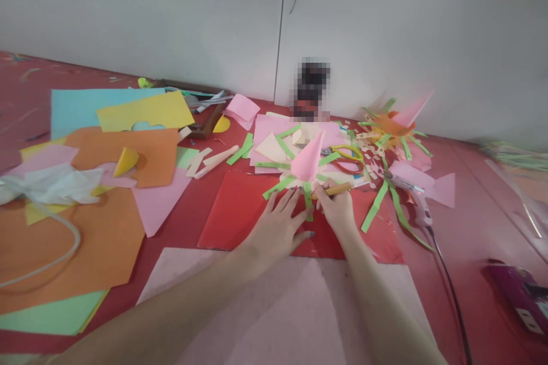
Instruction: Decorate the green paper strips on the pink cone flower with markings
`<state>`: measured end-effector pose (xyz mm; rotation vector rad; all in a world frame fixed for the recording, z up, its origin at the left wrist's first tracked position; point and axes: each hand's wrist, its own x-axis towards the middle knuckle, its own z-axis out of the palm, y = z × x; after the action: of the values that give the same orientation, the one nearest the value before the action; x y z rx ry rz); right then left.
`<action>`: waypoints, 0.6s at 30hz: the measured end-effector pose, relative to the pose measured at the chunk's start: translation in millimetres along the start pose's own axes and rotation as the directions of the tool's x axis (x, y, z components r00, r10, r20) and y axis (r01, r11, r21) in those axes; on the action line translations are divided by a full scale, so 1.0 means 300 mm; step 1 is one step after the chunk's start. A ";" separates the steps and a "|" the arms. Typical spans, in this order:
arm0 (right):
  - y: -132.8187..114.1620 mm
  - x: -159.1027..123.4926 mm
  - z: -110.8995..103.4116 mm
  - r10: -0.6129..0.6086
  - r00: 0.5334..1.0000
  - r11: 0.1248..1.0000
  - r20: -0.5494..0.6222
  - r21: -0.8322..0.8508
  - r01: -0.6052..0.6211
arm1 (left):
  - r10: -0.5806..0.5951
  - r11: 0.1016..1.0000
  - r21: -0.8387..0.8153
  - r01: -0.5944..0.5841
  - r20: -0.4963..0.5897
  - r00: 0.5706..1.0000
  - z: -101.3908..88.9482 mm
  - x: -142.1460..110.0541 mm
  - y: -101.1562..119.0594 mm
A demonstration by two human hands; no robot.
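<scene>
Cone of pink paper [305, 163] ringed by green paper strips [273, 165]: at far edge of glossy red sheet [229, 211] | left hand [270, 229]: fingers spread, near strips | right hand [338, 209]: fingers gripping tan pen-like tool [339, 189] beside front strip [307, 189] | step: seemingly working that strip | next move calls for keeping it flat

The table top [171, 228] looks smooth, with a soft sheen. Relative to the red folder [226, 211], which is smooth and glossy like plastic: beneath its near edge, the pale mat [291, 308] is matt and faintly grainy; on it, the pink cone [306, 162] is matt paper; left of it, the orange sheets [158, 148] are flat, matt paper; right of it, the glue gun [422, 205] has a smooth plastic body.
</scene>
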<state>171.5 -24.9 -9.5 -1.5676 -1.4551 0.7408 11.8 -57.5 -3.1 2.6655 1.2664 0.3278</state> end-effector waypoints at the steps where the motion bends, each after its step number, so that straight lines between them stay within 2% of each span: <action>1: 0.001 0.000 0.001 0.000 1.000 1.000 0.010 0.011 0.000 | 0.000 1.000 0.001 0.000 -0.002 1.000 0.000 0.000 -0.001; 10: -0.004 0.000 0.002 0.014 0.999 1.000 0.035 0.001 -0.014 | 0.013 1.000 0.016 -0.013 -0.024 1.000 0.001 0.000 0.001; 18: -0.005 0.004 0.006 -0.080 0.994 0.984 -0.077 -0.163 0.067 | 0.017 1.000 0.018 -0.016 -0.024 1.000 -0.001 0.000 -0.002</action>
<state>169.3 -23.3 -9.0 -1.6357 -1.5330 0.5193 11.3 -57.2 -2.9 2.6961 1.2608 0.3545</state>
